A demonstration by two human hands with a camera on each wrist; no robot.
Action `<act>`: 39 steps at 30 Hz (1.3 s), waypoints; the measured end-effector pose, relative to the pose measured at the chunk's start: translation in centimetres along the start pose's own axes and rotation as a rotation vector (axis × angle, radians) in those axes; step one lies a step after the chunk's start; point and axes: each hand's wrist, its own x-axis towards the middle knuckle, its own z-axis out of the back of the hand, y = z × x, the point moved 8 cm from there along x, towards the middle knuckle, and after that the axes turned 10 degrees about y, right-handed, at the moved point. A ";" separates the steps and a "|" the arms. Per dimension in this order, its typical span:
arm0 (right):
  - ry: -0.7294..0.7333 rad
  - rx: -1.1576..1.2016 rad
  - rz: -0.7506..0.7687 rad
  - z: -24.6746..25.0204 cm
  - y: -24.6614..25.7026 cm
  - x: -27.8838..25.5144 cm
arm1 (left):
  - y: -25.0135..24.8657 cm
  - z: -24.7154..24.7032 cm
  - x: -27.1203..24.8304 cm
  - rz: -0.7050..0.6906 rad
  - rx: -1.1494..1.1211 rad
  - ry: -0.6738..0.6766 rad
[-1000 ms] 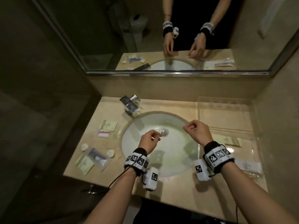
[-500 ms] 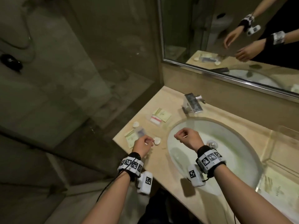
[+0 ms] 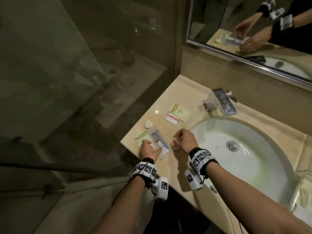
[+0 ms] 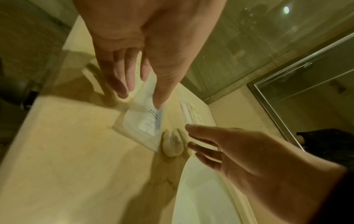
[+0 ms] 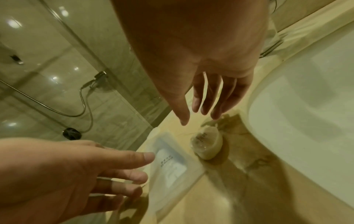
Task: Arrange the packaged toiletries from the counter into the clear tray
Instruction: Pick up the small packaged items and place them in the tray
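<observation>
The flat clear plastic packet with a white and blue label [image 3: 158, 143] lies on the beige stone desk [image 3: 175, 168] near its front edge, partly over a pale green paper sachet [image 3: 141, 138]. Just beside it, on the sink side, sits a small round wrapped soap [image 4: 173, 144]. Farther back I see another pale green sachet [image 3: 179, 112] with a clear packet with a red stripe [image 3: 171, 118], and a second round wrapped soap [image 3: 148, 124].

My left hand [image 3: 148, 149] is over the clear packet with its fingers [image 4: 122, 84] straight and released, and the thumb tip seems to touch the plastic. My right hand [image 3: 184, 140] hovers above the near soap, its fingers [image 5: 197, 98] also loose and holding nothing.

I judge this is the reach step, before any pick. The next move calls for pinching the thin packet at one edge, because it lies flat, and closing the right fingers round the soap. Then both must travel over the white oval sink [image 3: 253, 149] to the clear tray [image 3: 303, 196], which shows only at the far right edge.
</observation>
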 end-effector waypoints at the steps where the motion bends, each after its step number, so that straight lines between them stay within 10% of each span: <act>1: -0.029 0.005 -0.007 0.2 0.2 0.6 | 0.0 -0.1 0.5 0.006 -0.007 -0.019; 18: -0.144 -0.639 0.071 0.1 4.2 6.3 | -1.8 -0.1 3.5 0.086 0.081 -0.079; 39: -0.132 -0.266 -0.102 1.6 0.2 5.4 | -4.2 -0.9 2.4 0.065 0.154 0.006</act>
